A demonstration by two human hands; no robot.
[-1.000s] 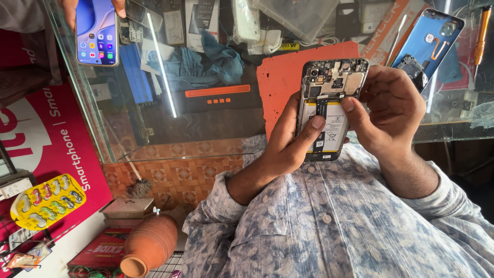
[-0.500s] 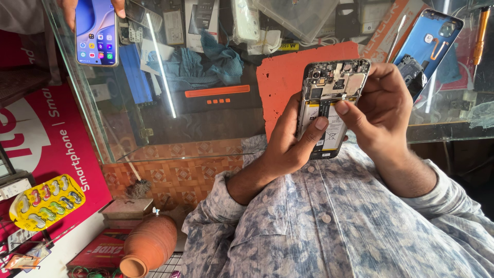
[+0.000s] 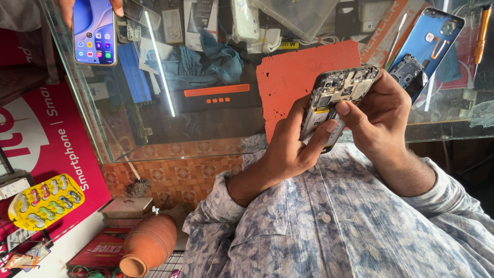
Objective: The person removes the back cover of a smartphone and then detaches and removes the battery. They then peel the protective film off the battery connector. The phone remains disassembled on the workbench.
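Both grips on the opened phone (image 3: 337,105), held up off the counter, back cover off, circuit board and battery exposed toward me. My left hand (image 3: 288,146) wraps its lower left edge, thumb pressed across the battery face. My right hand (image 3: 378,116) closes on the right edge and top corner, forefinger tip down on the battery next to the left thumb. Phone tilted, top end leaning away to the right.

Below the grip: my patterned sleeves and shirt (image 3: 334,221), close in, little room downward.

Just beyond the grip: orange mat (image 3: 298,77) on the glass counter (image 3: 154,134), bare across its middle, its lower edge near the left knuckles. Counter's near glass edge runs under both wrists.

Right of the grip, just beside the right fingers: blue back cover (image 3: 429,44), propped.

Farther left: blue cloth (image 3: 216,59), black case with orange bar (image 3: 221,92).

Far left corner: another person's hand (image 3: 67,7) holding a lit smartphone (image 3: 93,32) over the counter's edge. Down left, off the counter: clay pot (image 3: 149,244).
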